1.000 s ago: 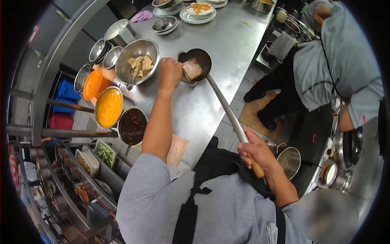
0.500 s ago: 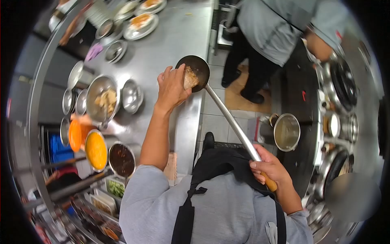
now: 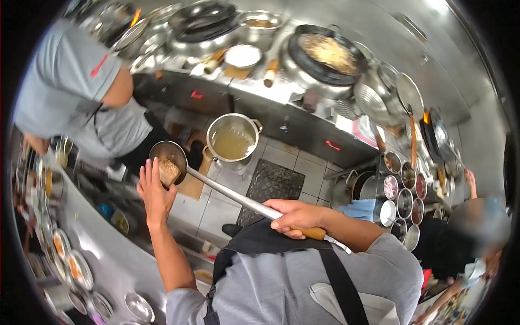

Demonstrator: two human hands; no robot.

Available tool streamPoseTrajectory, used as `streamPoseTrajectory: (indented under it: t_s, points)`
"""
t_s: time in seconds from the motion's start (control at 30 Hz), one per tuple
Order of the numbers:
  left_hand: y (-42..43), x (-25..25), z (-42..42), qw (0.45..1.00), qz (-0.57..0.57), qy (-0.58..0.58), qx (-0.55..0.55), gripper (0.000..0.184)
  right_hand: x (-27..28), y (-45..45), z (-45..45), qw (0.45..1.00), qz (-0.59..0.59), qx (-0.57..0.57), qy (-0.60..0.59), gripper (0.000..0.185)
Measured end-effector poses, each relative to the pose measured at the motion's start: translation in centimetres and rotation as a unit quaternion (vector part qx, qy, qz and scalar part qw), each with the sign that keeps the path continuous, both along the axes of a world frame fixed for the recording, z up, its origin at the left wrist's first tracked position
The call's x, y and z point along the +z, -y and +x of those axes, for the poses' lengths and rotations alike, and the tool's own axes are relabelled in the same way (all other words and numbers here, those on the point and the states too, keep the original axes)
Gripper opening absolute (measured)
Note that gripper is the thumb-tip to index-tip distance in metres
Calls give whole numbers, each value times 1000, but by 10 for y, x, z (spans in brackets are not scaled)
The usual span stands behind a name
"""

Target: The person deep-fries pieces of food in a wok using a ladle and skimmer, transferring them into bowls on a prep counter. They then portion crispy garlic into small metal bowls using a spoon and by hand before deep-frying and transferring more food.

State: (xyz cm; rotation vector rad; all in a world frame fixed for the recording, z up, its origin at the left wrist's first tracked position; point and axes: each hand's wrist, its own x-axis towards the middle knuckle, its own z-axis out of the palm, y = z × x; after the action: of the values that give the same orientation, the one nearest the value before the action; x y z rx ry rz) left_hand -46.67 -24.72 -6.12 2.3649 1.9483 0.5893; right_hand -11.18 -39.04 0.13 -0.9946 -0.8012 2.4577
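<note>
Through the head camera I see my right hand [image 3: 297,218] closed firmly around the wooden grip of a long-handled ladle [image 3: 233,193]. My left hand [image 3: 156,196] has its fingers extended beside a brown food block [image 3: 169,172] in the ladle's bowl; whether they pinch it, I cannot tell. Near the bowl stands a two-handled pot [image 3: 233,120] of cloudy liquid. A co-worker's sleeve [image 3: 81,62] bears a red mark [image 3: 99,65], too blurred to read.
</note>
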Motion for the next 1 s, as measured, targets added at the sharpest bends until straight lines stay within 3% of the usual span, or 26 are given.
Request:
streamPoseTrajectory:
  t_s: [0.1,0.2,0.27,0.33,0.4,0.47,0.53,0.6,0.67,0.77,0.9,1.0]
  points:
    - [-8,5,69,993,89,57,-45,93,-2,7,49,994,9,-102,-42,53]
    - [-5,-22,132,974,118,158,-112,80,18,-2,111,978,15,-199,-63,52]
    - [7,-72,165,962,-6,227,-151,71,33,-15,157,964,52,-259,-43,48]
    - [32,-141,183,943,-195,212,-166,69,36,-43,212,948,102,-297,-49,48]
    - [72,-195,189,909,-371,144,-122,76,49,-82,261,935,117,-333,16,46]
    - [116,-240,181,865,-468,175,-46,78,44,-139,309,908,195,-357,98,33]
    - [152,-232,185,755,-563,316,112,63,38,-196,352,904,203,-369,71,25]
    - [182,-251,162,905,-396,148,-43,44,37,-239,372,880,200,-419,96,8]
    - [199,-259,149,907,-411,55,-73,29,27,-277,392,888,157,-424,84,12]
    - [206,-276,130,874,-481,31,-55,29,22,-305,410,883,108,-450,74,22]
    - [173,-287,123,842,-533,88,-6,32,2,-329,426,878,90,-449,138,20]
    - [123,-295,128,811,-552,186,57,36,4,-325,416,856,117,-418,281,19]
